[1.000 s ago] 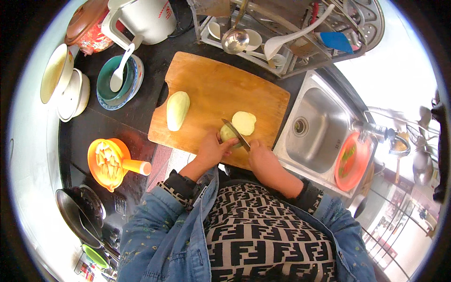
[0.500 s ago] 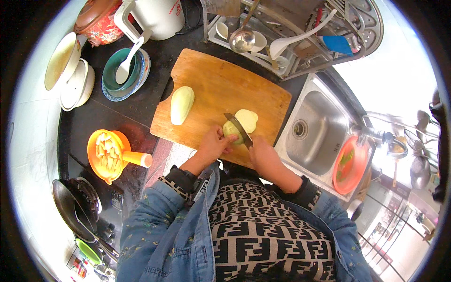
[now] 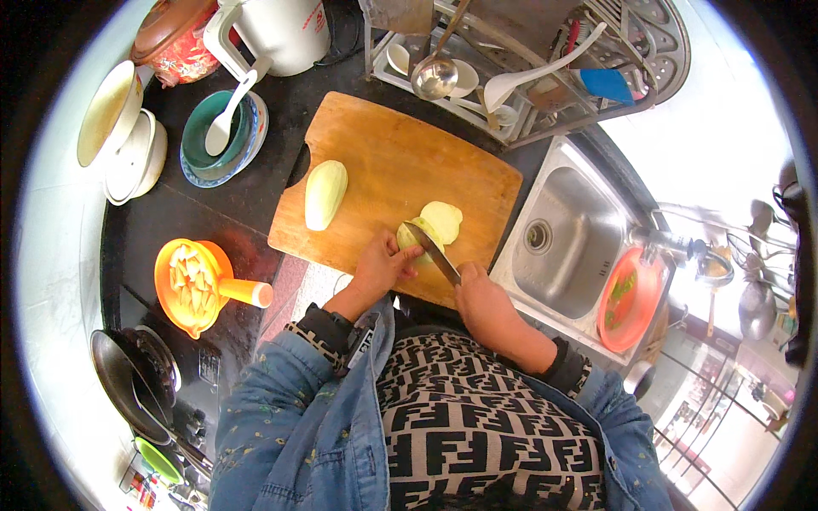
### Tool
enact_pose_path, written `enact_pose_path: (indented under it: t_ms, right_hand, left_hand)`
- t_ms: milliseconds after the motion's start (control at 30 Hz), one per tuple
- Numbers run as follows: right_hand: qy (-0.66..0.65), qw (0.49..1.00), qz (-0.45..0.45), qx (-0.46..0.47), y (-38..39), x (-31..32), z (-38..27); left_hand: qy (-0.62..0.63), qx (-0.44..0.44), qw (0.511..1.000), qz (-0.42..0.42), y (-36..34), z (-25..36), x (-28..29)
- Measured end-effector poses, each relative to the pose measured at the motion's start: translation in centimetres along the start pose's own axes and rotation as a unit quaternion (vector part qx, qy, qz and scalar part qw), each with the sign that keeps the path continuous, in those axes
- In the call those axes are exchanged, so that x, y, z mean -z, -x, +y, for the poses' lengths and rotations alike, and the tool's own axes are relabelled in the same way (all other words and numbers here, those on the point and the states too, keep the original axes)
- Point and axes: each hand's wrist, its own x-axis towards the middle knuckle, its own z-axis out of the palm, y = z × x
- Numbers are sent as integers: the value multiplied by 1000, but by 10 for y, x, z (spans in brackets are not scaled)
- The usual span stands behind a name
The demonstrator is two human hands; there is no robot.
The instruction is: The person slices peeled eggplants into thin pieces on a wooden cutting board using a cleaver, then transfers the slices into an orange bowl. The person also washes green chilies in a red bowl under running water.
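Observation:
On the wooden cutting board (image 3: 400, 145), my left hand (image 3: 382, 265) grips a pale green vegetable piece (image 3: 409, 238) near the front edge. My right hand (image 3: 475, 294) is closed on the handle of a knife (image 3: 436, 254), whose blade lies across that piece. Just beyond the blade is a pale cut slice (image 3: 444, 219), partly behind the piece. A long, peeled pale green vegetable (image 3: 325, 193) lies at the board's left side.
An orange handled colander (image 3: 182, 300) of cut pieces and a pan (image 3: 119, 379) are left. Stacked bowls (image 3: 198, 132), a white jug (image 3: 285, 38) and a utensil rack (image 3: 567, 111) stand behind. A steel sink (image 3: 567, 272) holding a pink bowl (image 3: 639, 302) is right.
The knife and my right hand have shifted slightly down and right with the blade still at the piece. A narrow new cut face shows beside the blade. My left hand keeps its grip.

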Motion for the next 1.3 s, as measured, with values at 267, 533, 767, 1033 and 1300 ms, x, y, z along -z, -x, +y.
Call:
enact_pose_path:
  t_ms: [267,533,767,1033,1300]
  right_hand:
    - [37,997,22,61,-42,-33,10]
    - [68,997,36,21,-50,-57,17]
    - [19,999,32,26,-27,-24,11]
    - [28,999,20,38,5,-5,7]
    - [24,999,9,40,-2,-6,8]
  left_hand:
    - [-74,-25,997,-10,1,1,1]
    - [-3,-37,996,-82,-2,-8,11]
    - [5,-4,997,-81,-4,-9,12]
    - [25,2,996,-86,-4,-6,12]
    - [61,14,994,-92,-6,-8,13]
